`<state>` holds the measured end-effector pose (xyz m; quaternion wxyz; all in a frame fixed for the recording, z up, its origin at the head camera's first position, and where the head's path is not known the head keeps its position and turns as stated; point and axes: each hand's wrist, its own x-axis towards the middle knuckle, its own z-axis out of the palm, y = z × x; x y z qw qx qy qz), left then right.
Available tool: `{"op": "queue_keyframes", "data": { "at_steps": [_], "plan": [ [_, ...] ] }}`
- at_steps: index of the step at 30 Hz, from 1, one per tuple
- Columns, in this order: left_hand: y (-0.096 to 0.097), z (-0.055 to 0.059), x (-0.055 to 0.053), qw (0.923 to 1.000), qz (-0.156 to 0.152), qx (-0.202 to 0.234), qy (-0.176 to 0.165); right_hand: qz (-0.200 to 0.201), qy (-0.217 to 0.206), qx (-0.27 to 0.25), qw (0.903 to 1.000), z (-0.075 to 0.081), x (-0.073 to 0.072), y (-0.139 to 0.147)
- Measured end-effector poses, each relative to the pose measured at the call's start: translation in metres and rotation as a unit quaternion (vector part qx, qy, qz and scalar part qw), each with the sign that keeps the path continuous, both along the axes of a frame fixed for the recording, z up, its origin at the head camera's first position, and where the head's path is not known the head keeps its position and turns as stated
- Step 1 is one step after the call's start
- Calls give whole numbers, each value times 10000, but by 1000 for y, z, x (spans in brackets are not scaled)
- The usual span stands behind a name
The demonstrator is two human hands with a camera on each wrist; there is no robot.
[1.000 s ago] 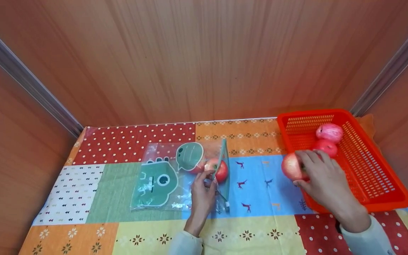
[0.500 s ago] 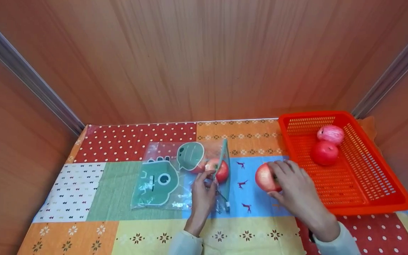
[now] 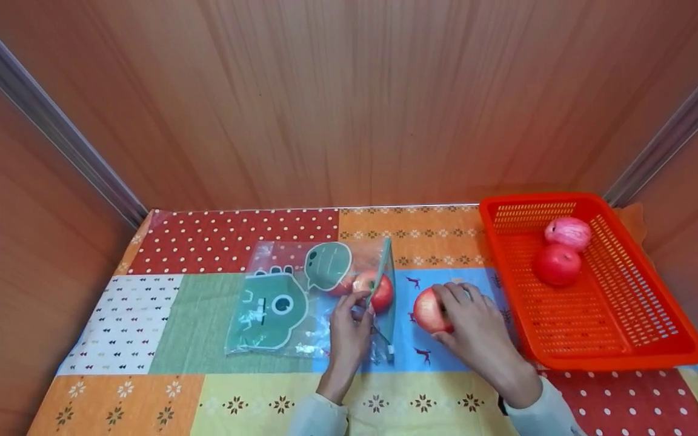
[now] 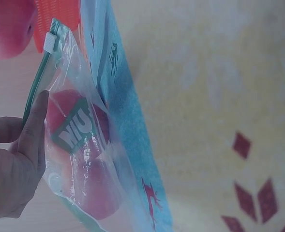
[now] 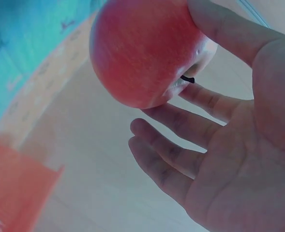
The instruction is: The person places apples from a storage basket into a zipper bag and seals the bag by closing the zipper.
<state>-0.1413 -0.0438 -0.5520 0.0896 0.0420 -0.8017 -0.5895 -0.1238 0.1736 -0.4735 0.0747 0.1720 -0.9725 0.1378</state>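
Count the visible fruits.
5: held fruit in the right hand; outer fruit and inner fruit in the bag; striped fruit and red fruit in the basket. The bag's print may hide more.

Bag [image 3: 315, 309] near middle of bench [image 3: 422, 399]: thin clear plastic film, wrinkled, glossy with white glints; green print [image 3: 270, 330] smooth. Slider [image 4: 49, 42]: white hard plastic. Apple [image 5: 137, 53] over bench: smooth, soft waxy sheen. Basket [image 3: 615, 363] at bench's right edge: moulded plastic, perforated sides, slight gloss. Bench cloth [image 3: 203, 315]: matt, printed, lightly creased. Panels [image 3: 349, 109] beyond far edge: smooth wood-grain, satin. Corner strips [image 3: 52, 124]: dull metal by look.
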Motion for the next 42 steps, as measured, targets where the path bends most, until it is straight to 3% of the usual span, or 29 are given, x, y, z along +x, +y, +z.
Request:
{"op": "queue_keyframes", "data": {
  "at_steps": [4, 11, 21, 42],
  "plan": [
    [0, -1, 0, 10000, -7, 45, -14, -59, -122, -56, 9999, -7, -2, -6],
    [1, 0, 1, 10000, 79, 9, 36, -4, 155, -152, 9998, -19, -4, -17],
    [0, 1, 0, 9998, 31, -32, -179, 85, 19, -229, 9997, -27, -10, -26],
    [0, -3, 0, 10000, 36, -48, 71, 112, -24, -226, 9997, -40, -21, -39]
  ]
}}
